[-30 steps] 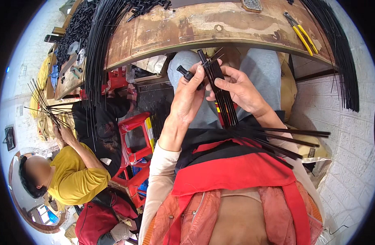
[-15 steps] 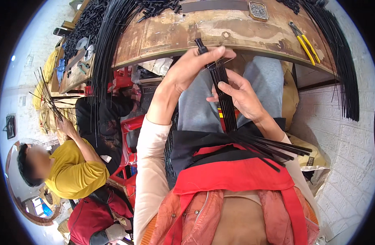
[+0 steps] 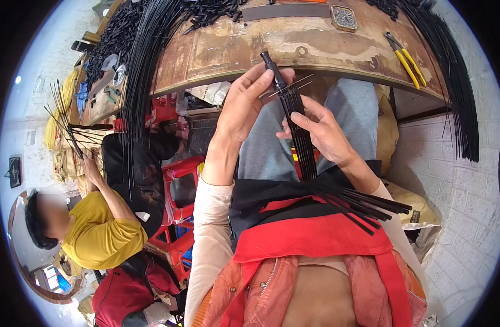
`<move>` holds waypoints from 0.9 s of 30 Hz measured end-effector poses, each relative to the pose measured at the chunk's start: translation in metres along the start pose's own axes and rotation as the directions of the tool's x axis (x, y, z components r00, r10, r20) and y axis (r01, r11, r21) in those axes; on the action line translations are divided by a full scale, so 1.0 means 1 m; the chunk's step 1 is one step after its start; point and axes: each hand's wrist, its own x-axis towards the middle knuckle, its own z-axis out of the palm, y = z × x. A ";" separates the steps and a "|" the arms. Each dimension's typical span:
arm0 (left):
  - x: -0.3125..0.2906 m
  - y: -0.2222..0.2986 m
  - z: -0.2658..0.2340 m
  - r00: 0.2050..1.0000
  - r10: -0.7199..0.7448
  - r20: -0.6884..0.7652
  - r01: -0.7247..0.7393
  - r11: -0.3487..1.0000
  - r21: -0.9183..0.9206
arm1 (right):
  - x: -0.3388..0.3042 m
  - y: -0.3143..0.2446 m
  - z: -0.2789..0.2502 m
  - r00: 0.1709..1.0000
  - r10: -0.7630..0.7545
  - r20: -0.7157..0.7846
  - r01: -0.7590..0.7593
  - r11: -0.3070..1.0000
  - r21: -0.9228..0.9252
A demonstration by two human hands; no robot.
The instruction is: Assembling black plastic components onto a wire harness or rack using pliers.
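Observation:
An umbrella frame (image 3: 297, 122) with a bundle of black ribs slants between my hands, its narrow black tube end pointing up toward the table. With thumb and fingers, my left hand (image 3: 249, 92) pinches the tube just above the ribs. Lower down, my right hand (image 3: 325, 131) is closed round the ribs, the thumb lying across their front. A few thin metal rods (image 3: 298, 84) stick out sideways near the hub between the two hands. The loose rib ends (image 3: 364, 204) fan out over my red and black apron (image 3: 315, 237).
Ahead is a worn wooden table (image 3: 233, 52) with yellow-handled pliers (image 3: 407, 62), a tin of small metal parts (image 3: 344, 16) and a dark flat bar (image 3: 287, 11). Long black rods hang over its edge. At left, a person in yellow (image 3: 105, 229) holds a similar frame near a red stool (image 3: 176, 218).
My left hand has drawn back slightly and turned, uncovering the hub and the thin rods sticking out sideways. The right hand has stayed in place. The person at left has shifted the other frame slightly.

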 end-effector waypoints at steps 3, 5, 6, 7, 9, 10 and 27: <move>0.006 -0.015 -0.009 0.988 0.066 -0.143 -0.044 0.987 0.153 | 0.001 -0.001 0.005 1.000 -0.006 -0.006 0.006 1.000 -0.010; 0.009 -0.018 -0.011 0.984 0.109 -0.141 -0.085 0.983 0.162 | -0.001 -0.001 0.003 1.000 -0.002 -0.005 0.002 1.000 -0.007; 0.008 -0.016 -0.010 0.990 0.110 -0.083 -0.099 0.986 0.135 | -0.001 -0.001 0.001 1.000 -0.002 -0.008 0.002 1.000 0.000; 0.007 -0.012 -0.009 0.993 0.113 -0.024 -0.110 0.988 0.107 | -0.001 -0.001 0.000 1.000 -0.001 -0.006 0.001 1.000 -0.001; 0.001 -0.004 0.000 0.997 0.070 -0.022 -0.069 0.997 0.024 | -0.001 -0.001 -0.001 1.000 -0.004 -0.011 0.004 1.000 -0.012; -0.001 -0.003 0.003 0.999 0.027 -0.019 -0.028 0.998 -0.059 | -0.001 -0.001 -0.001 1.000 -0.006 -0.014 0.006 1.000 -0.011; 0.006 -0.012 0.000 0.955 0.210 -0.210 -0.140 0.942 0.304 | 0.000 -0.001 0.000 1.000 -0.006 -0.016 0.006 1.000 -0.021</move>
